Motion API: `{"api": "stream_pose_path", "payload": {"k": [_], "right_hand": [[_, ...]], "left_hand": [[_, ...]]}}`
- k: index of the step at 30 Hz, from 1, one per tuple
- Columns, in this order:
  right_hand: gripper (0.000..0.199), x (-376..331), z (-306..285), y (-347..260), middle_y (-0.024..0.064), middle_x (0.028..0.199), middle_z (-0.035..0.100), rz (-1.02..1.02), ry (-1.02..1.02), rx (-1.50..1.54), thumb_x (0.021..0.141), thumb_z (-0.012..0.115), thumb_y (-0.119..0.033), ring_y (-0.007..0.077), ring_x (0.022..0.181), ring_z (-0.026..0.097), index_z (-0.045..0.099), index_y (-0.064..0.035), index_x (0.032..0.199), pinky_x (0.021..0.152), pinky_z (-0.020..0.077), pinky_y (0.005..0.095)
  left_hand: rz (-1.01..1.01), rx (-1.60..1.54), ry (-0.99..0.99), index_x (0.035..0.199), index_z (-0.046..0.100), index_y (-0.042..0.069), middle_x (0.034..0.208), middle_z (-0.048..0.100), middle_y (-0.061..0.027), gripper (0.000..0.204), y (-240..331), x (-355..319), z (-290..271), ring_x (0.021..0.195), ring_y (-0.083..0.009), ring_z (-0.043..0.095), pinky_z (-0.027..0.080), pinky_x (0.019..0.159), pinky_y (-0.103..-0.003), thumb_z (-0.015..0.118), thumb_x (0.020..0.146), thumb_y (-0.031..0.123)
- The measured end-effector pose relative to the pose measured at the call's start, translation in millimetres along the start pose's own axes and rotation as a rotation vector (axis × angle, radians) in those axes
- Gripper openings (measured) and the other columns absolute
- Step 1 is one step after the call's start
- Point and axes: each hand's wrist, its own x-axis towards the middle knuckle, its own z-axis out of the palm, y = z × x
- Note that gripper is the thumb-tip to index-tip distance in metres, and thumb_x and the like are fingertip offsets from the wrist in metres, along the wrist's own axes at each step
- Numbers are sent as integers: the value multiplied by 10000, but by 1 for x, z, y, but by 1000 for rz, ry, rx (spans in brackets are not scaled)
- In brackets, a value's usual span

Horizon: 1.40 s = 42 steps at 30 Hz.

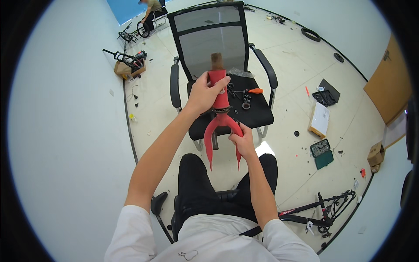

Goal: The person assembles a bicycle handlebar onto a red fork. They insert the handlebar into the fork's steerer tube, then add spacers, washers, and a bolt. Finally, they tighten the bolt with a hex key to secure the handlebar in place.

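Observation:
I hold a red bicycle fork (220, 120) upright in front of me, its two blades pointing down. My left hand (204, 92) grips the red tube near the top, just under a rusty brown end (217, 59). My right hand (242, 140) clasps the right blade just below the crown. A dark ring (221, 110) sits around the tube between my hands.
A black mesh office chair (218, 39) stands before me, its seat strewn with small parts and an orange-handled tool (255, 91). Tool cases (322, 153), boxes and a black bike frame (321, 209) lie on the floor at right. Another person (150, 11) sits far back.

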Motion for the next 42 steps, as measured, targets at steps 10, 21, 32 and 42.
{"api": "stream_pose_path", "payload": {"k": [10, 21, 32, 42], "right_hand": [[198, -2, 3, 7, -35, 717, 519, 69, -76, 26, 694, 643, -13, 73, 662, 468, 608, -25, 889, 615, 379, 248], [209, -10, 6, 18, -30, 726, 545, 46, -108, 48, 686, 654, -13, 79, 679, 500, 613, -27, 891, 638, 404, 252], [212, -36, -6, 70, 24, 693, 555, -19, -30, -81, 667, 687, -37, 114, 651, 515, 591, 2, 852, 611, 424, 284], [358, -46, -38, 91, 52, 790, 597, 126, -128, -393, 798, 693, -140, 113, 663, 544, 649, 12, 1119, 637, 439, 263]], "left_hand": [[42, -85, 9, 1192, 545, 4, 985, 651, -58, 486, -36, -12, -9, 865, -92, 608, 517, 794, -274, 735, 907, 349], [30, -32, 91, 1232, 552, -23, 1094, 661, -73, 452, -103, -112, 6, 960, -113, 631, 517, 833, -270, 748, 901, 214], [-139, -43, 172, 928, 723, -24, 800, 686, -3, 243, -144, -143, 35, 716, -39, 578, 477, 659, -226, 805, 843, 189], [-164, -140, 346, 887, 731, -27, 753, 692, 0, 259, -210, -161, 51, 689, -43, 583, 483, 633, -243, 836, 803, 194]]}}
